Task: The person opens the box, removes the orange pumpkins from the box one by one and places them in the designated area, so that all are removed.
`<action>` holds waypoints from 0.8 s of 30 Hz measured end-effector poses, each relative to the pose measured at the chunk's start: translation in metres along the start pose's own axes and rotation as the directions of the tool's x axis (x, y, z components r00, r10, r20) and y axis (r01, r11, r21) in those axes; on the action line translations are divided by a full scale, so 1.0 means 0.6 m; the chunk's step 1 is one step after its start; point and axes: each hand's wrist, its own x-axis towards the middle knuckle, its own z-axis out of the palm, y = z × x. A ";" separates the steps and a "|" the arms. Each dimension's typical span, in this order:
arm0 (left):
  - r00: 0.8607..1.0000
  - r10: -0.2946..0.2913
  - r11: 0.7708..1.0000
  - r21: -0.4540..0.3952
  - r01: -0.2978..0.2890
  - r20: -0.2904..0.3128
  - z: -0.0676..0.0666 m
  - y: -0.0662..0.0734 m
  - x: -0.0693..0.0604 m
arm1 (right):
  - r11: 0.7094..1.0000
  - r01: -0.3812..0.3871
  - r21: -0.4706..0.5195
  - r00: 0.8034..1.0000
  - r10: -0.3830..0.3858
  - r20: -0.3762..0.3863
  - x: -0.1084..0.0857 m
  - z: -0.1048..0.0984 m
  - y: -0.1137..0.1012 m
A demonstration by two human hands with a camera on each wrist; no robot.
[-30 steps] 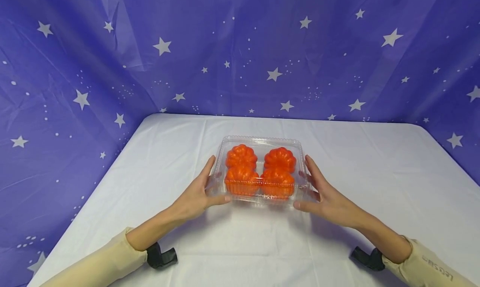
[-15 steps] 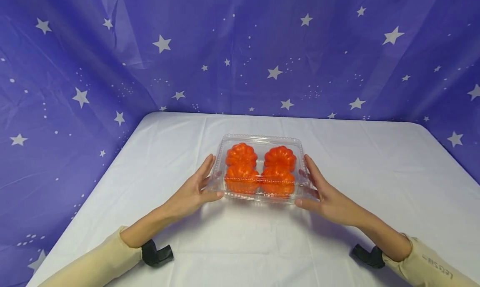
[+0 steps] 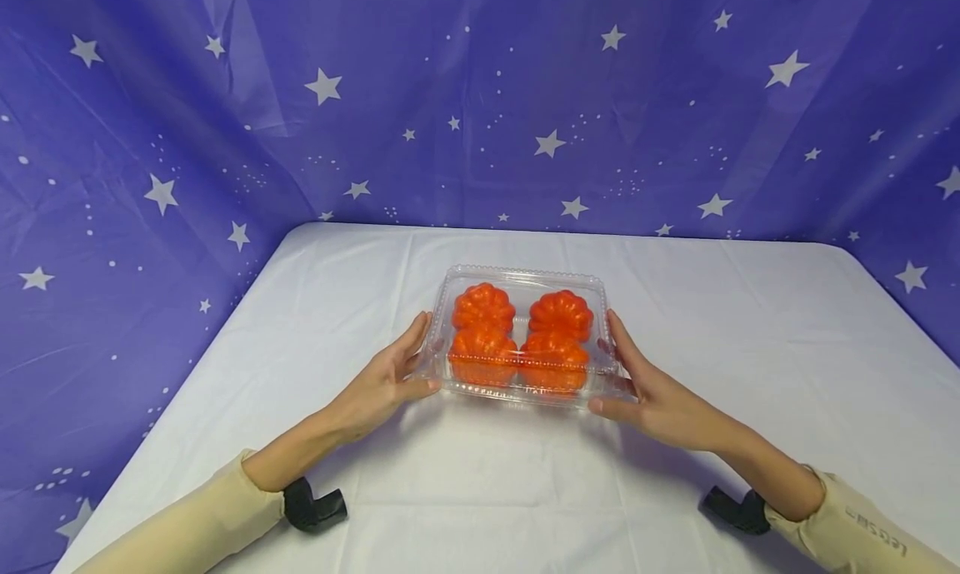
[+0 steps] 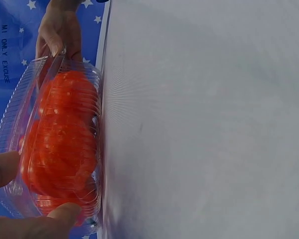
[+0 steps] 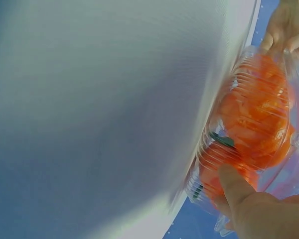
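We look down at a white table (image 3: pixel 510 491) in front of a purple curtain (image 3: pixel 450 99) printed with pale stars. Near the middle of the table is a clear plastic box (image 3: pixel 525 278), with four ribbed, orange-red pieces (image 3: pixel 483 307) inside, two in back and two in front. Our left hand (image 3: pixel 386 388) grips the left end of the box, thumb at the front corner and fingers along the side; our right hand (image 3: pixel 656 399) grips the right end in much the same way. We cannot tell whether the base touches the table, or whether the box is fastened shut.

The step in hand looks to be steadying the box from both ends. To do it well, we should match the pressure on each side, since thin plastic would likely buckle under a squeeze. Support low on the walls seems safer than pinching the rim. We should hold it level too, or the pieces may slide to one end.
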 end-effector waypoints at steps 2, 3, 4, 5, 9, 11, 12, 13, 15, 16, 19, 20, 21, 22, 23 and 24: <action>1.000 0.007 1.000 -0.005 -0.007 0.003 0.000 -0.002 0.000 | 1.000 0.004 -0.003 1.000 -0.004 0.000 0.000 0.000 0.000; 1.000 0.011 1.000 -0.008 -0.011 0.004 0.000 -0.003 0.000 | 1.000 0.005 -0.006 1.000 -0.005 -0.001 0.000 0.000 0.000; 1.000 0.011 1.000 -0.010 -0.011 0.003 0.000 -0.004 0.000 | 1.000 0.004 -0.009 1.000 -0.004 -0.002 0.000 -0.001 0.000; 1.000 0.013 1.000 -0.012 -0.013 0.003 0.001 -0.004 0.000 | 1.000 0.003 -0.012 1.000 -0.003 -0.002 0.000 -0.001 0.000; 1.000 0.015 0.999 -0.033 -0.015 0.005 0.001 -0.006 -0.001 | 1.000 0.000 -0.018 1.000 0.000 -0.002 -0.001 -0.001 0.001; 1.000 0.014 0.999 -0.043 -0.014 0.006 0.002 -0.006 -0.001 | 1.000 0.001 -0.020 1.000 -0.001 -0.001 -0.001 -0.001 0.002; 1.000 0.014 0.999 -0.049 -0.013 0.008 0.002 -0.007 -0.002 | 1.000 0.001 -0.021 1.000 -0.001 -0.001 -0.001 -0.001 0.002; 1.000 0.013 0.999 -0.053 -0.013 0.008 0.002 -0.007 -0.001 | 1.000 0.002 -0.023 1.000 -0.002 0.000 -0.001 -0.001 0.003; 1.000 0.014 0.998 -0.064 -0.013 0.011 0.002 -0.008 -0.001 | 1.000 0.003 -0.026 1.000 -0.003 0.000 -0.002 -0.001 0.003; 1.000 0.013 0.997 -0.071 -0.012 0.013 0.002 -0.008 -0.001 | 1.000 0.005 -0.026 1.000 -0.004 0.002 -0.002 -0.001 0.004; 1.000 0.011 0.995 -0.100 -0.009 0.020 0.003 -0.009 0.000 | 1.000 0.014 -0.026 1.000 -0.014 0.006 -0.003 -0.001 0.005; 1.000 0.009 0.994 -0.110 -0.007 0.022 0.003 -0.009 0.000 | 1.000 0.019 -0.024 1.000 -0.019 0.007 -0.004 -0.002 0.006; 1.000 0.008 0.993 -0.119 -0.005 0.023 0.003 -0.009 0.000 | 0.999 0.025 -0.024 1.000 -0.025 0.010 -0.004 -0.002 0.006; 1.000 0.005 0.992 -0.129 -0.001 0.025 0.003 -0.009 0.000 | 0.999 0.031 -0.023 0.999 -0.031 0.012 -0.005 -0.002 0.007; 1.000 0.003 0.991 -0.134 0.001 0.026 0.003 -0.009 0.000 | 0.999 0.035 -0.022 0.999 -0.035 0.013 -0.005 -0.002 0.008; 1.000 0.001 0.990 -0.139 0.002 0.027 0.003 -0.009 0.000 | 0.999 0.039 -0.020 0.999 -0.039 0.014 -0.005 -0.002 0.009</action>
